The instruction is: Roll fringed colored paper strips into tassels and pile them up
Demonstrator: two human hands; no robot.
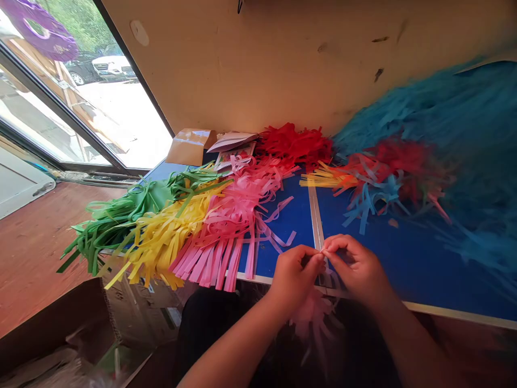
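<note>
My left hand [294, 275] and my right hand [357, 267] meet over the front edge of the blue table [404, 258]. Both are closed in a pinch, fingertips touching on a bundle of pink paper strips [313, 315] that hangs down below the hands toward my lap. Just left of my left hand lies a pile of pink fringed paper [230, 221], spilling over the table edge.
Yellow fringe [169, 231] and green fringe [125, 215] lie further left. A red pile [294, 143] sits at the back, mixed coloured strips [375, 178] at right, and a large blue heap [456, 124] beyond. A cardboard box [56, 328] stands on the floor at lower left.
</note>
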